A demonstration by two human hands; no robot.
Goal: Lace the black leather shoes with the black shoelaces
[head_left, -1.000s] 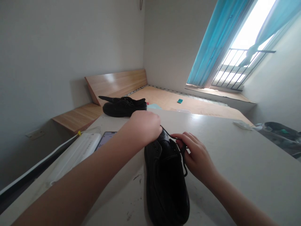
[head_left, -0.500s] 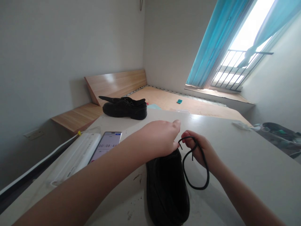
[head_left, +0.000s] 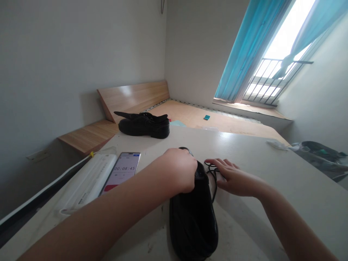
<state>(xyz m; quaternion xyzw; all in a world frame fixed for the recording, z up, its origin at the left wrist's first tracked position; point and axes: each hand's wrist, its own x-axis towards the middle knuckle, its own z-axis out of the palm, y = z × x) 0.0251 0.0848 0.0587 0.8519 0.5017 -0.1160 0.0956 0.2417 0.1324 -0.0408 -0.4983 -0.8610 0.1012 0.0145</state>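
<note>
A black shoe (head_left: 193,221) stands on the white table in front of me, its heel toward me and its opening facing up. My left hand (head_left: 181,169) is closed on the upper at the front of that opening; the fingertips are partly hidden. To the right of the shoe, my right hand (head_left: 230,177) lies low over the tabletop with its fingers stretched out. Loops of a black shoelace (head_left: 214,181) lie by its fingertips and run along the shoe's side. Farther back, a second black shoe (head_left: 144,125) sits sideways with its tongue raised.
At the left of the white table (head_left: 252,221) lie a phone (head_left: 123,168) showing a timer and a white power strip (head_left: 95,177) in clear plastic. A crumpled clear plastic piece (head_left: 277,145) is near the right edge. A bed board (head_left: 185,110) extends behind the table.
My right hand has lowered to the table and opened, letting the shoelace down beside the shoe. My left hand has moved slightly left and toward me, closing on the shoe's upper.
</note>
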